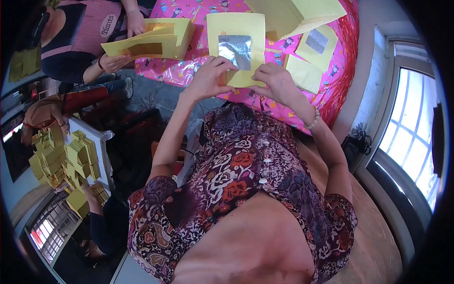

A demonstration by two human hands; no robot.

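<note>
A yellow sheet of joss paper point(255, 38) with a silver foil square point(235, 51) in its middle lies in front of me on a table with a shiny pink patterned cover. My left hand point(210, 77) grips its lower left edge, thumb and fingers curled together. At the lower right edge, my right hand point(275, 83) pinches the paper with bent fingers. Just right of that hand lies another yellow sheet point(305, 73), and above it a sheet with a silver square point(316, 41). Both my hands rest close to the near edge of the table.
Larger yellow paper stacks point(302, 19) stand at the far right of the pink table cover point(189, 71). At the left, a co-worker's hands hold a stack of yellow sheets point(182, 40). Other people handle folded yellow paper point(80, 154) at a white table. Red fringe point(347, 61) borders the right side.
</note>
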